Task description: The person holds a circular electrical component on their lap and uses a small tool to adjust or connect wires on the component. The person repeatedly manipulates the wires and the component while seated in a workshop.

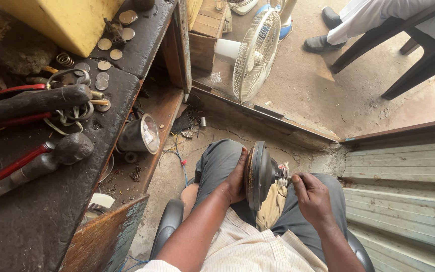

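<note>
A round black fan motor housing [259, 174] stands on edge over my lap, between my knees. My left hand [236, 180] cups its rusty back rim and grips it. My right hand [310, 194] pinches the small metal shaft fitting [282, 175] that sticks out of the housing's front. A tan cloth [274, 207] lies on my lap under the housing.
A dirty black workbench [36, 211] runs along the left, with hammers [51, 156], red-handled tools, coins and a yellow box [61, 20]. A headlamp [142, 134] sits on the shelf below. A white fan [255, 53] stands ahead. Another person's legs [358, 22] and a dark chair [424, 55] are top right.
</note>
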